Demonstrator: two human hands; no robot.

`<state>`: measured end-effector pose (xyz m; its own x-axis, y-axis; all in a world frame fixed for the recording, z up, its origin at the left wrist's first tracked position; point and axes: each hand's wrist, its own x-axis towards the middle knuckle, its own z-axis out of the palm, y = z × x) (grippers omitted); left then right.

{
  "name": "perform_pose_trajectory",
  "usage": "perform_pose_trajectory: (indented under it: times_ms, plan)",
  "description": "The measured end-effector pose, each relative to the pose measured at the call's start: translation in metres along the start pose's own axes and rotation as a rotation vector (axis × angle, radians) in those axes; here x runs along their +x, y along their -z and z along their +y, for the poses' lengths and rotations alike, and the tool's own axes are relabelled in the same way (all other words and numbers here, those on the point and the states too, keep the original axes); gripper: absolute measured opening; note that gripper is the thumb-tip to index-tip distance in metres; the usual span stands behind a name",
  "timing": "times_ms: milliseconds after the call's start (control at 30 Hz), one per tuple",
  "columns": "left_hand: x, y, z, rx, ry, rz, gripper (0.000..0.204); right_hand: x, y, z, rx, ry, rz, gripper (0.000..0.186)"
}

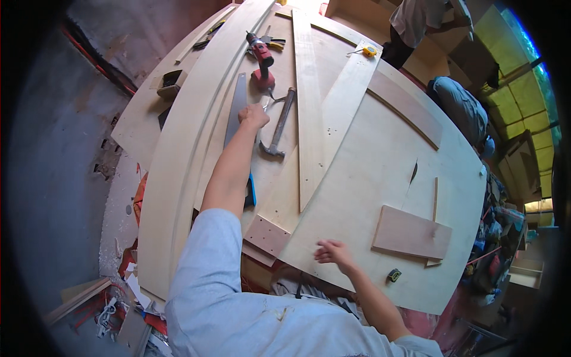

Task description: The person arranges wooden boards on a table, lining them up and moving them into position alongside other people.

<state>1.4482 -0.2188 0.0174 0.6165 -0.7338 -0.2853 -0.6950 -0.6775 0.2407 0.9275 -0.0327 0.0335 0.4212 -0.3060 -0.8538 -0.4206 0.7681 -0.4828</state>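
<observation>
Head view: stretching the left arm (229,163) nearly straight up toward the upper middle of the frame, curling the left hand (254,115) into a fist between saw and hammer, and being unable to tell whether gripping anything inside. Bending the right arm (376,300) in from the lower right, holding the right hand (335,254) loosely open above the large pale panel (369,178), at lower centre, pointing its fingers leftward.

Counting, around the left hand, one saw (237,107) just to the left, one hammer (278,128) just to the right and one red-and-black drill (262,55) farther up. Counting two tape measures, placing a yellow one (369,52) at upper right and a dark one (394,275) at lower right. Seeing two long boards (306,107) converging at centre and one short brown board (410,233) lying at lower right.
</observation>
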Motion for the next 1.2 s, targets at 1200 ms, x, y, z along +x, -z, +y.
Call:
perform_pose_trajectory:
  times_ms: [1200]
  plan:
    - [-0.199,-0.195,-0.01,-0.365,-0.363,0.541,0.008,-0.116,0.108,0.143,-0.062,0.156,0.473,0.031]
